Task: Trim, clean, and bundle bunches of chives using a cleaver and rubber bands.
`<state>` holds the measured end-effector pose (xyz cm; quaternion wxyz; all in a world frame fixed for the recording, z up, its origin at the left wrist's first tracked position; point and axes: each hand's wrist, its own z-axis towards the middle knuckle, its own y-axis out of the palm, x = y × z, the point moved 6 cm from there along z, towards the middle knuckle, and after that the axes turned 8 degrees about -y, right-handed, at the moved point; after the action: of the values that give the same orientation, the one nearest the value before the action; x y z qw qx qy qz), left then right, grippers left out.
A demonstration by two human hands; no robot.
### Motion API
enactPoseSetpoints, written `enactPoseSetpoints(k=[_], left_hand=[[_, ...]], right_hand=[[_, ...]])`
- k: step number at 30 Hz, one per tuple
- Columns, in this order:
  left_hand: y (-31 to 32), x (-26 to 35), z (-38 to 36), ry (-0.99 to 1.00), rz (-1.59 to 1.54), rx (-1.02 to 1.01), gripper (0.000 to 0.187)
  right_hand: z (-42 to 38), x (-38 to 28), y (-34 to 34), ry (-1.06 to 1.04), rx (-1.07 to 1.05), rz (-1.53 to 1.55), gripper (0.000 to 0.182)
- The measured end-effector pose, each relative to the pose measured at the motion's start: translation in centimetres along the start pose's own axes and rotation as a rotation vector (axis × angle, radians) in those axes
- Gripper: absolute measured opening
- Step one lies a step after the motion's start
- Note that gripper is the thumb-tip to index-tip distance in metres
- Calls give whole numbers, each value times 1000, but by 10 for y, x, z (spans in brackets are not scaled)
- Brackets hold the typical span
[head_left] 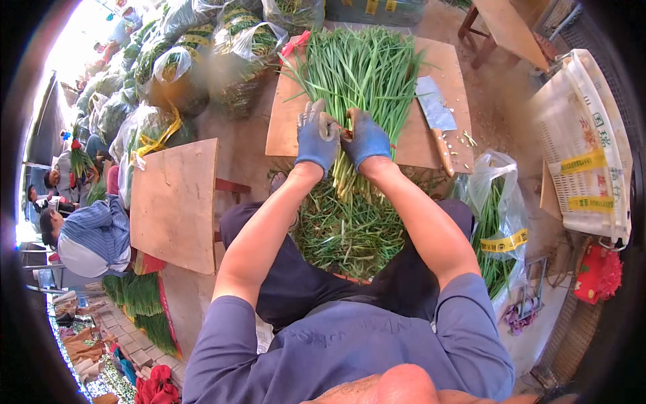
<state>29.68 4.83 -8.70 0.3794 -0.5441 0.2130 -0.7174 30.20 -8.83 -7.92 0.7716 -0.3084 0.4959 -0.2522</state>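
Note:
A large bunch of garlic chives (360, 67) lies on a wooden board, its leaves pointing away from me and its pale stem ends (345, 180) hanging over the near edge. My left hand (317, 138), in a blue and grey work glove, is at the bunch's left side, thumb and forefinger pinched together. My right hand (369, 140), gloved alike, is closed on top of the stems. Between the thumbs a bit of a thin red tie (346, 132) shows; the rest is hidden. Right of the bunch lies a cleaver (436, 104) with a wooden handle.
The board (286, 128) carries chopped stem bits and red strips (295, 44). Trimmed leaves (350, 236) heap between my knees. A plastic bag of greens (494, 222) stands at right, a white crate (582, 148) beyond. Filled bags (178, 77) and a person (94, 236) are at left.

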Motion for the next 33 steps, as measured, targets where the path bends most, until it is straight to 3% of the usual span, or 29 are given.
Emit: enactPoseSetpoints(k=[4,9,12,16,17,21,28,32,33], left_hand=[[8,-6,15,-59,-102,18,15],[9,30,24,67,-89,-64,16],[19,14,26,-25,-195,-169,21],[7,14,-15,-314,-108,-6,60],[21,9,-26,-378,81,-120,87],[37,36,-56,-462,421,-377,113],[61,10,-62,-584,122,-398,116],[67,0,-62,-592,91,-383,114],[65,2,-60,-607,83,-401,116]], right_hand=[[-1,19,4,3,12,157,23],[4,54,22,16,23,616,21],[0,43,0,-44,32,466,20],[2,58,14,142,35,758,19],[1,56,13,193,3,802,18],[5,58,22,311,-83,896,14],[-2,44,-23,260,290,1427,4],[-12,58,-40,289,322,1228,6],[-14,66,-33,413,320,1179,8]])
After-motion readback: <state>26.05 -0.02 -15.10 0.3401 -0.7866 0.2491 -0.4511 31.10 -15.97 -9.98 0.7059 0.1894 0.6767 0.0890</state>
